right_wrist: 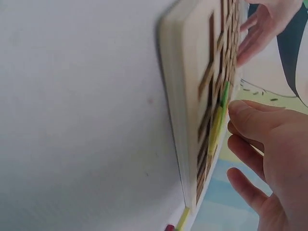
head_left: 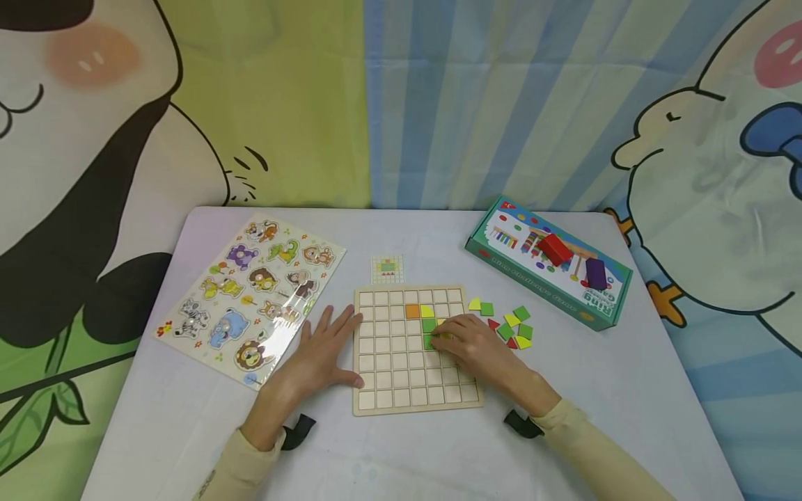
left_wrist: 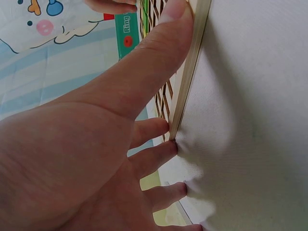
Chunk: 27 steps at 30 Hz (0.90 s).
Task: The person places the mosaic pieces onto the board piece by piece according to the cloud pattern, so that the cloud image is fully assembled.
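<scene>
A wooden grid board point(head_left: 382, 379) lies on the white table, with an orange square tile point(head_left: 412, 311), a yellow tile point(head_left: 427, 311) and a green tile point(head_left: 429, 325) in its cells. My left hand point(head_left: 319, 355) is spread at the board's left edge, its thumb point(left_wrist: 163, 43) on the rim. The right hand point(head_left: 476, 348) bends over the middle right of the board. Its thumb and curled fingers pinch at another green tile point(head_left: 427, 342), partly covering it. Yellow pieces point(right_wrist: 216, 131) show beside the fingertips in the right wrist view.
Loose green, yellow and red pieces point(head_left: 523, 330) lie right of the board. Behind it is a small pattern card point(head_left: 379, 278). An animal puzzle sheet point(head_left: 216, 268) lies at left. A green box point(head_left: 526, 292) at back right carries a red block point(head_left: 555, 249) and a purple block point(head_left: 596, 273).
</scene>
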Tool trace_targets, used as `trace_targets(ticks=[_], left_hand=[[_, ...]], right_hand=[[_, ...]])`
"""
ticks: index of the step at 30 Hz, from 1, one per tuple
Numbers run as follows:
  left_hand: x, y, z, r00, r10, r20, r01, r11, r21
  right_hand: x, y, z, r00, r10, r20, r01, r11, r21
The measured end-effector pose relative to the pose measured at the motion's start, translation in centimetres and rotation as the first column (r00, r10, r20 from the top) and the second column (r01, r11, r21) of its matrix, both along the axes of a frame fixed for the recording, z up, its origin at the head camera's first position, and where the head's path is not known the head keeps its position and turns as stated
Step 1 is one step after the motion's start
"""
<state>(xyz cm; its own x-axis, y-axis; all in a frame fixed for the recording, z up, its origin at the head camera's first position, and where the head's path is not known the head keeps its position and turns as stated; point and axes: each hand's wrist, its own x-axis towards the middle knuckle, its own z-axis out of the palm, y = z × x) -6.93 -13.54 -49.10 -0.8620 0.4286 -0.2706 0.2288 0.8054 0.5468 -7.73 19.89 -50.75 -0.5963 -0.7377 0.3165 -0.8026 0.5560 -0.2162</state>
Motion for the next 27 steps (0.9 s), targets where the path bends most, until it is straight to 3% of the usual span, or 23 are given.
trace_targets(ticks=[11,18,27], left_hand=[[0.0,0.0,-0.3,1.0,-0.005,-0.005,0.005,1.0,-0.002],[0.0,0.0,-0.3,1.0,-0.002,0.003,0.002,1.0,-0.001],[0.0,0.1,-0.4,1.0,0.0,0.008,0.0,1.0,0.006]], right_hand=[[-1.7,2.9,1.4,0.99,-0.138,-0.01,0.137,0.989,-0.059],[-2.8,5.6,0.8,0.974,-0.228,-0.004,0.228,0.973,-0.029],[-3.5,7.4,-0.1,0.96,-0.279,0.006,0.28,0.96,-0.017]])
